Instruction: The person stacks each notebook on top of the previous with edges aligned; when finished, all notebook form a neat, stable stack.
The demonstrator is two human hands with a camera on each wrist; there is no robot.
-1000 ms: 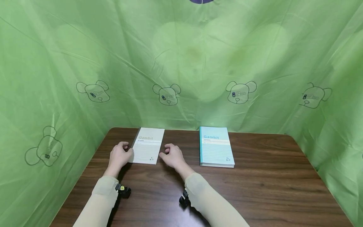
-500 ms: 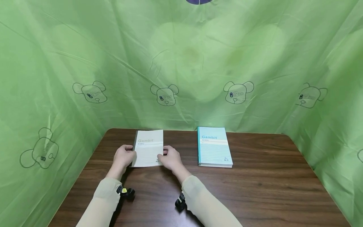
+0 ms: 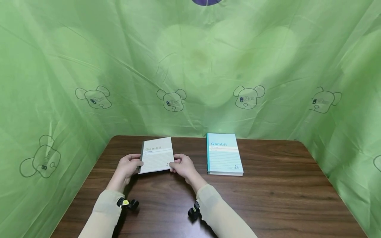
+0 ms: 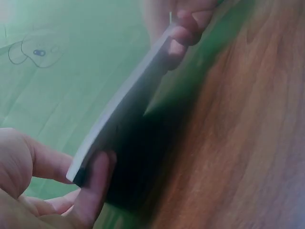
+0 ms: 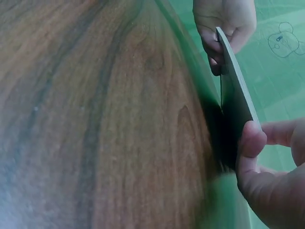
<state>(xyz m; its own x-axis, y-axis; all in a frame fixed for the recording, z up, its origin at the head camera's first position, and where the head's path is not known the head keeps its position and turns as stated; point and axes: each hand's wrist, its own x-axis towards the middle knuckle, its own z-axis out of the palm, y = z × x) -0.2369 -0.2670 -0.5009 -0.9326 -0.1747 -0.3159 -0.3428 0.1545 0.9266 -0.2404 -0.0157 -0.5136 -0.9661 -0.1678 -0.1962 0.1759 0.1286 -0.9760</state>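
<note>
A pale grey notebook [image 3: 156,154] with a dark spine and "Gambit" on its cover is held between both hands at the back left of the table. My left hand [image 3: 127,168] pinches its spine side, thumb on the cover. At the opposite edge, near the lower right corner, my right hand [image 3: 185,168] grips it with thumb on top and fingers beneath. Both wrist views show the notebook [image 4: 116,107] edge-on and raised off the wood, its dark underside [image 5: 231,105] visible.
A stack of light blue "Gambit" notebooks [image 3: 224,155] lies to the right, by the table's back edge. The brown wooden table [image 3: 274,195] ends against a green cloth [image 3: 190,66] printed with bear outlines, which also rises at both sides.
One second ago the notebook lay flat, with my right hand apart from it. The right hand has since taken hold of it, and the notebook has been lifted and turned slightly counterclockwise.
</note>
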